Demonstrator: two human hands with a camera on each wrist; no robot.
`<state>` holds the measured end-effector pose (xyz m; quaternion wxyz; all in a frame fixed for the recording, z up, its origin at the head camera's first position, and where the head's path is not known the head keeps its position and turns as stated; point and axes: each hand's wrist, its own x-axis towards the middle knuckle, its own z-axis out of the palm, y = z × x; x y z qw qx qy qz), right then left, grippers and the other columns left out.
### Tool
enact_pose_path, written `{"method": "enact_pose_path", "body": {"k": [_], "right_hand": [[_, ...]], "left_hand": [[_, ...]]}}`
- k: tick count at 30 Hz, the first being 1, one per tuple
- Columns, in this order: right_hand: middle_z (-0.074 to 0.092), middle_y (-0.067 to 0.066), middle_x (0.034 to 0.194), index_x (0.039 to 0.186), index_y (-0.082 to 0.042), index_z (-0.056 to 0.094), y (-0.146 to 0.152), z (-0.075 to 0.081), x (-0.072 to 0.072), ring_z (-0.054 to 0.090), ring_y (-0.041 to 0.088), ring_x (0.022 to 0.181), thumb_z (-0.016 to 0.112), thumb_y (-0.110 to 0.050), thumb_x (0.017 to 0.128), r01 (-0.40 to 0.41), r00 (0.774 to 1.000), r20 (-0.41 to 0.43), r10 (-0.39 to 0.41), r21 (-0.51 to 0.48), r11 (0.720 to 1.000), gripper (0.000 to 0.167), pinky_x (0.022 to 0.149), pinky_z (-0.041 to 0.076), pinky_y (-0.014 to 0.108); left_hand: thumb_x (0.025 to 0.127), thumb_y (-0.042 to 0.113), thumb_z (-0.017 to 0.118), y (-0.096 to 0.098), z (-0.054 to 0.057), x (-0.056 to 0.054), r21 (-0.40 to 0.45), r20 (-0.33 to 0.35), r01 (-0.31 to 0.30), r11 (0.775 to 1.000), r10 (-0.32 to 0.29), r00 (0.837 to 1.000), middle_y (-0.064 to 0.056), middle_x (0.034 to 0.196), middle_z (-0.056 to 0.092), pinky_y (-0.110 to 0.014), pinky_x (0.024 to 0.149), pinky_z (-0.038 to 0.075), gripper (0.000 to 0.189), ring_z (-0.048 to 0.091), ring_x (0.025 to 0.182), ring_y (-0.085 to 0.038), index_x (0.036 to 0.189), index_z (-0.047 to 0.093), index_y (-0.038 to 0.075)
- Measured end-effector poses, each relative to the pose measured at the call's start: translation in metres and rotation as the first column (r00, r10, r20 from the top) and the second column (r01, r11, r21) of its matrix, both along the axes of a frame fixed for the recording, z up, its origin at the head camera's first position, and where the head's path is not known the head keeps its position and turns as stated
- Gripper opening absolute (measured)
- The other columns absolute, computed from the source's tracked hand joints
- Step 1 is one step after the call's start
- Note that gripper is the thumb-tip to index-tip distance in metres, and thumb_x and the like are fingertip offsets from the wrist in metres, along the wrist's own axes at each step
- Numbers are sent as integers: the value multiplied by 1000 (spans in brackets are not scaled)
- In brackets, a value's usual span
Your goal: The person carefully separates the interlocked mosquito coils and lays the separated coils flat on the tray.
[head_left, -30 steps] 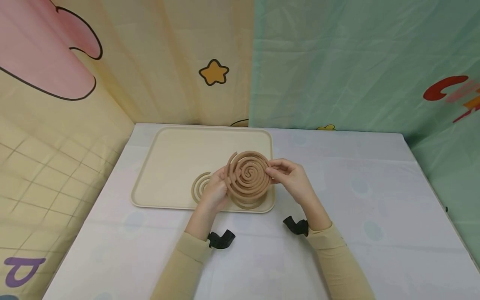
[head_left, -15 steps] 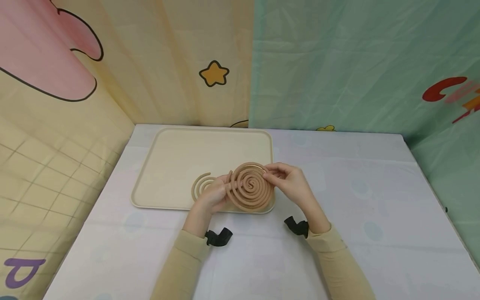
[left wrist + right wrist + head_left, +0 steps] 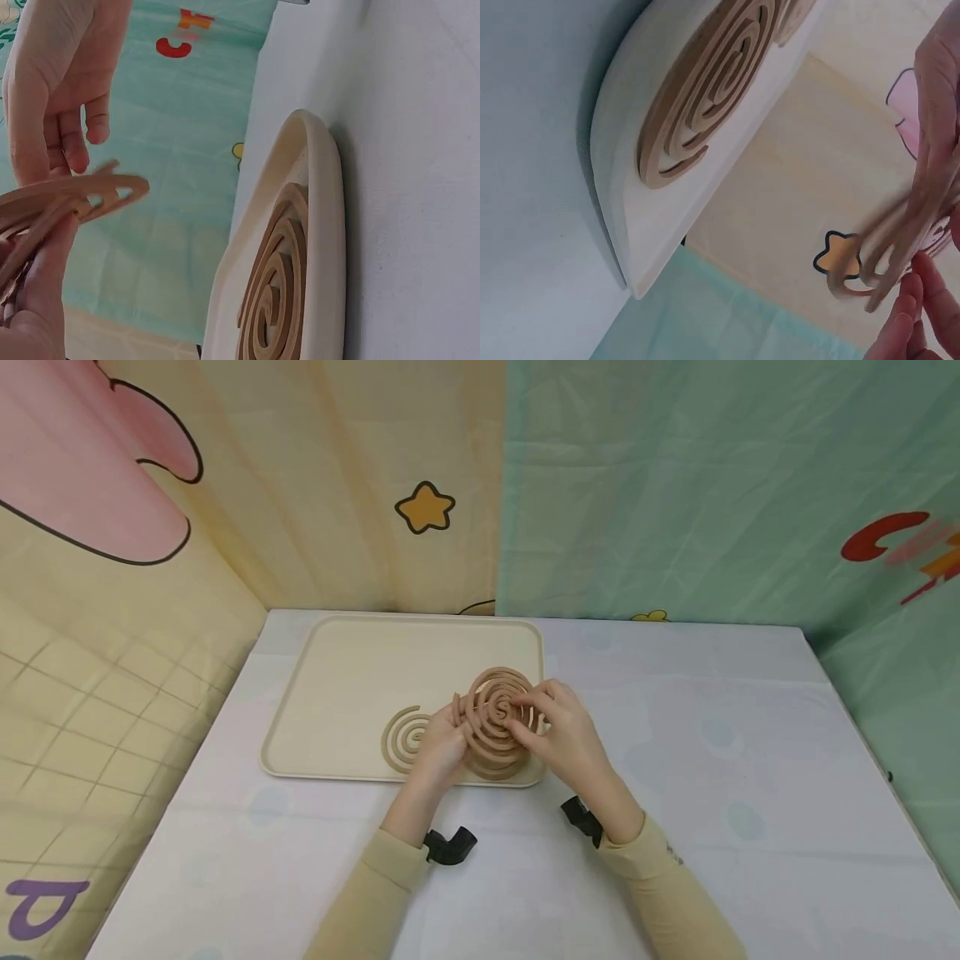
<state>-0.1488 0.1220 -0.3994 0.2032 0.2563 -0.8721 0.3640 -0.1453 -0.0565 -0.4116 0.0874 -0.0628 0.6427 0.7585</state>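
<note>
A brown mosquito coil (image 3: 488,742) is held above the tray's near right corner, its interlocked spirals partly spread apart. My left hand (image 3: 441,747) grips its left side, with the fingers partly hidden beneath. At the coil's centre, the thumb and fingers of my right hand (image 3: 562,727) pinch a spiral. The left wrist view shows the held coil (image 3: 97,184) edge-on, with strands tilted away from one another. Below it, another coil (image 3: 705,105) lies flat on the tray. A further flat coil (image 3: 397,743) lies to its left, partly covered by my left hand.
The cream tray (image 3: 360,677) has a raised rim and stands at the back left of a table (image 3: 675,735) with a white cloth. Printed curtains (image 3: 652,485) hang behind and beside the table. A black wrist mount (image 3: 452,846) sits on each wrist.
My right hand has moved left from the coil's right edge to its centre and pinches there. The coil, flat and tightly nested before, is now tilted with its spirals pulled apart.
</note>
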Motion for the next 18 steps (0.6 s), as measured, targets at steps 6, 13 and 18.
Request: {"method": "enact_pose_path", "body": {"k": [6, 13, 18], "right_hand": [[64, 7, 95, 106, -5, 69, -4, -1, 2, 61, 16, 79, 77, -14, 86, 43, 979, 204, -23, -94, 995, 24, 66, 55, 27], [61, 10, 95, 99, -2, 68, -9, -3, 3, 65, 19, 80, 77, -4, 83, 66, 994, 97, -52, -151, 986, 19, 66, 59, 26], [59, 10, 92, 95, -2, 67, -9, -6, 1, 65, 19, 77, 76, 0, 83, 42, 999, -17, -44, -99, 994, 15, 66, 59, 27]], "left_hand": [[98, 4, 55, 8, 2, 4, -64, -48, -33, 997, 30, 998, -24, 127, 63, -23, 86, 57, 32, 66, 109, -21, 128, 58, -6], [97, 1, 54, 13, 0, 7, -92, -97, -32, 995, 23, 995, -24, 125, 63, -20, 84, 56, 32, 64, 109, -19, 128, 58, -4], [97, 3, 54, 13, 3, 10, -141, -116, -23, 990, 6, 993, -22, 121, 64, -22, 84, 55, 30, 63, 103, -16, 126, 60, -2]]}}
